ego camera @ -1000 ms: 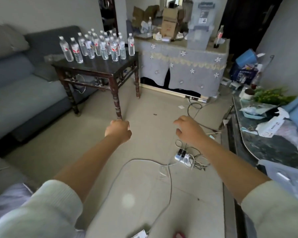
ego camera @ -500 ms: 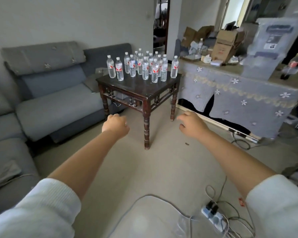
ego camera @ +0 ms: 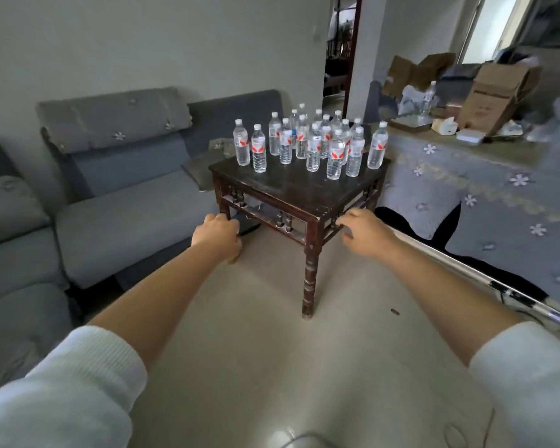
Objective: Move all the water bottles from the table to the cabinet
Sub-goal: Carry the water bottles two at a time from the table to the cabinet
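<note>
Closer now: table point(ego camera: 307, 192) looms larger than half second ago. Water bottles point(ego camera: 311, 145) clustered upright on far half. Left hand point(ego camera: 216, 235), right hand point(ego camera: 366, 233) loosely curled, empty. Advice: take outer bottles first, grip mid-body.

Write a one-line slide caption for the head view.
Both empty hands, left hand and right hand, reach toward a dark wooden table crowded with upright water bottles, beside a grey sofa.

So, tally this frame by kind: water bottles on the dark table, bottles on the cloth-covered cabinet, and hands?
Water bottles on the table: 16 (rear ones overlap)
Bottle on the cabinet: 1
Hands, left hand and right hand, empty: 2
Total: 19
</note>
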{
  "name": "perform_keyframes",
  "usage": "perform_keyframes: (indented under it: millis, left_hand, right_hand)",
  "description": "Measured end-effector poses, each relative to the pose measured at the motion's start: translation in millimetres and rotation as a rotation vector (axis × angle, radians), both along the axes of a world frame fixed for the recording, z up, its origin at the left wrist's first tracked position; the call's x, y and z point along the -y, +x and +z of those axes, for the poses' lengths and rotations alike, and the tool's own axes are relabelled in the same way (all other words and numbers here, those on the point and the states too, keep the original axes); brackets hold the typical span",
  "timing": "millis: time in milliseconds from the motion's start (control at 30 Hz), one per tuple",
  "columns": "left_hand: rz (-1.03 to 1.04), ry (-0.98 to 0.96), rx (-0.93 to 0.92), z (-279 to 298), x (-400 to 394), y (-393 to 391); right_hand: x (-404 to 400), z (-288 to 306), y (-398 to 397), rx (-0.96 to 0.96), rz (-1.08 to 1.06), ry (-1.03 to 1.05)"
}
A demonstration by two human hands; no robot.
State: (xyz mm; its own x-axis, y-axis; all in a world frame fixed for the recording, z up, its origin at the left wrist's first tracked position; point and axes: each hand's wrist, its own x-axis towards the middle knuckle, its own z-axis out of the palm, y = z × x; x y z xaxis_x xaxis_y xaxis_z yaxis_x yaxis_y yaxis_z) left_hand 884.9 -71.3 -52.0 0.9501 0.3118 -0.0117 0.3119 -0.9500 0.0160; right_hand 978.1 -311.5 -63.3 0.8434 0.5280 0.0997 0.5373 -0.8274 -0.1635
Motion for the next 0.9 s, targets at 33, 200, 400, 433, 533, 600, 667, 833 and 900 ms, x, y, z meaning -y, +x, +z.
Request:
perform_keyframes:
  millis: [33,200,400,433,533,600,667,833,900]
  left_hand:
    - [-0.004,0.001,0.000,2.7,-18.6,17.3]
    - [-0.016,-0.016,0.028,17.7,-83.3,81.5]
    - [-0.023,-0.040,0.022,14.8,-130.2,154.5]
    - [-0.019,-0.043,0.021,13.7,-139.2,170.4]
    - [-0.003,-0.050,0.030,11.0,-163.2,215.6]
    - [0.012,-0.052,0.049,10.7,-178.5,246.3]
    - [0.033,-0.047,0.057,10.1,-196.6,283.8]
    - [0.064,-0.027,0.062,22.5,-243.4,365.5]
    - [0.083,-0.015,0.085,28.4,-265.9,401.2]
  right_hand:
    - [-16.0,4.9,19.4,0.004,-0.004,-0.005]
    - [-76.7,27.2,89.6,0.014,-0.010,0.003]
    - [-140.4,26.8,162.0,0.019,0.028,-0.003]
    - [-153.1,25.2,177.7,0.022,0.045,-0.020]
    - [-186.8,22.2,222.3,0.028,0.104,-0.060]
    - [-207.2,23.5,255.2,0.035,0.124,-0.049]
    - [-228.9,24.9,296.9,0.028,0.144,-0.038]
    - [-274.8,44.4,390.1,0.018,0.169,-0.027]
    - [-296.1,53.8,432.2,0.035,0.168,-0.022]
